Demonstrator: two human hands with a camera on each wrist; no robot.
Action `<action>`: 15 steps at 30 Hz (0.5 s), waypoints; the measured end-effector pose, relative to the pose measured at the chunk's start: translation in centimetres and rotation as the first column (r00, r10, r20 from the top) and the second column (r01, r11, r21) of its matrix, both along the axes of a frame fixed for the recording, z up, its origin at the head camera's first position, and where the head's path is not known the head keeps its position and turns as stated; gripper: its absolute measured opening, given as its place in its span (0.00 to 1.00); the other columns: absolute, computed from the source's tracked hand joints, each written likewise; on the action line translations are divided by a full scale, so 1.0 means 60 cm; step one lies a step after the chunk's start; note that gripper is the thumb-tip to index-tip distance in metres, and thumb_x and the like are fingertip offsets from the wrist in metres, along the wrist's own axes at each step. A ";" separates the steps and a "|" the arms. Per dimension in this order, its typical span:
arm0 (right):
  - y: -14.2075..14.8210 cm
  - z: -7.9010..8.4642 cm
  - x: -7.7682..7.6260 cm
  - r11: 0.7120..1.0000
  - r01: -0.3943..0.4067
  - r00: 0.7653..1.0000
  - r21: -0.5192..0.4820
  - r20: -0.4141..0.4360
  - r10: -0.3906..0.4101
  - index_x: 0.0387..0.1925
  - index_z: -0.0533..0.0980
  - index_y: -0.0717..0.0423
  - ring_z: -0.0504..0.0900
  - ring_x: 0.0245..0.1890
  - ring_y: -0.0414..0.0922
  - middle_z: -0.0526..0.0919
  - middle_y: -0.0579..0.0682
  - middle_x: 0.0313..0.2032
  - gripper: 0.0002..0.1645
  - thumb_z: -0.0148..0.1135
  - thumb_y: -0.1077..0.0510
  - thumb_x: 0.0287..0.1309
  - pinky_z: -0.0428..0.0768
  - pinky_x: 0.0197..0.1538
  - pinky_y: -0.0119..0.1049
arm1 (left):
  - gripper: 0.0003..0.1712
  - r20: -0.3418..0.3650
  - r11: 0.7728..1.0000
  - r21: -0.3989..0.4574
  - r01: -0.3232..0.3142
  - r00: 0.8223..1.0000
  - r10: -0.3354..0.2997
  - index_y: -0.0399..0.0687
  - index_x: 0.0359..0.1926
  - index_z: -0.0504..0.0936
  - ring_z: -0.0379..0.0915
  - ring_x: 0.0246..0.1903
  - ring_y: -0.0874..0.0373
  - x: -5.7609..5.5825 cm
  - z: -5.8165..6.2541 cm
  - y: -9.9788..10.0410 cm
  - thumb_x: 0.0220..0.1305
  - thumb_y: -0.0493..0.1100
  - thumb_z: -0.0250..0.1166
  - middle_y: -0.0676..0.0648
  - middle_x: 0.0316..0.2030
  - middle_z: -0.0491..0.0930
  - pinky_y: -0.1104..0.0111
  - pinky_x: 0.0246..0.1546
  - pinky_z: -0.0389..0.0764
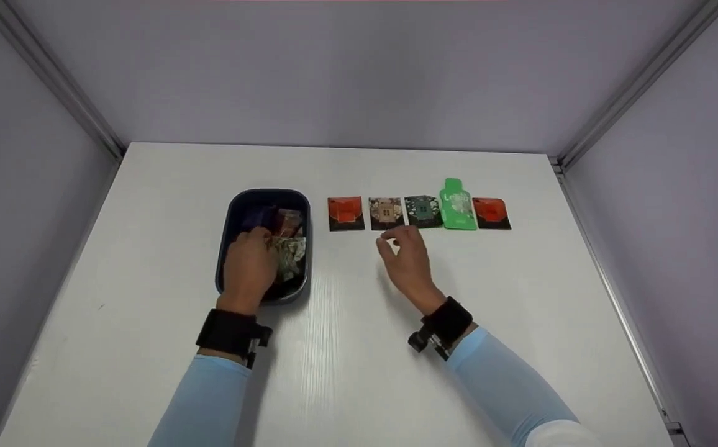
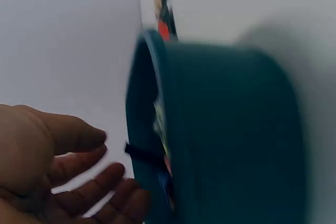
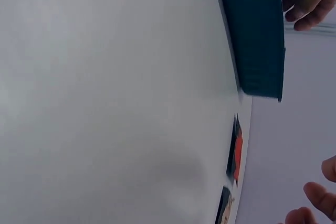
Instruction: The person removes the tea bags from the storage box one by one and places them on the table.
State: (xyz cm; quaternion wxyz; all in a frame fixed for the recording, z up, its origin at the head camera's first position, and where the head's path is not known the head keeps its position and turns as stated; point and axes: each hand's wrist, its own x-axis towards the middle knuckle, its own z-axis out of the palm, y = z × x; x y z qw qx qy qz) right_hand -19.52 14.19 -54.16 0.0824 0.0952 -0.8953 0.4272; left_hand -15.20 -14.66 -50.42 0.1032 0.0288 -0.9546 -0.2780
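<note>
At 3 o'clock from left hand (image 1: pixel 250 264): patterned packet (image 1: pixel 292 256) in bin (image 2: pixel 236 129). Right hand (image 1: pixel 407 261) farther. Both hands' fingers parted, empty.

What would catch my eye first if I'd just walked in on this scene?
Probably the bright green packet, second from the right in a row of five packets on the white table. Next, the dark tub left of the row, with the left hand at its opening. The right hand hovers near the row, holding nothing.
</note>
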 end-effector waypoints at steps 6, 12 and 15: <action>-0.073 0.007 0.030 0.992 -0.112 0.993 -0.057 0.038 0.114 0.43 0.81 0.56 0.79 0.47 0.55 0.75 0.55 0.48 0.09 0.62 0.54 0.71 0.77 0.51 0.43 | 0.29 0.210 0.985 -0.169 -0.026 0.976 0.062 0.15 0.58 0.70 0.80 0.40 0.30 -0.002 -0.009 -0.025 0.74 0.43 0.61 0.23 0.41 0.78 0.43 0.39 0.83; -0.123 0.008 0.053 0.972 -0.226 0.972 -0.059 0.056 0.229 0.47 0.80 0.55 0.78 0.46 0.53 0.76 0.54 0.48 0.10 0.60 0.53 0.73 0.77 0.50 0.41 | 0.43 0.371 0.979 -0.203 -0.032 0.922 0.107 0.12 0.67 0.58 0.84 0.31 0.33 -0.007 -0.021 -0.014 0.76 0.51 0.59 0.23 0.34 0.81 0.45 0.33 0.85; -0.131 0.005 0.063 0.966 -0.255 0.962 -0.049 0.082 0.259 0.48 0.80 0.54 0.77 0.45 0.51 0.76 0.53 0.47 0.11 0.60 0.52 0.73 0.77 0.50 0.41 | 0.48 0.367 0.979 -0.199 -0.044 0.923 0.116 0.13 0.70 0.53 0.83 0.35 0.31 -0.009 -0.025 -0.008 0.74 0.52 0.62 0.19 0.39 0.80 0.44 0.36 0.85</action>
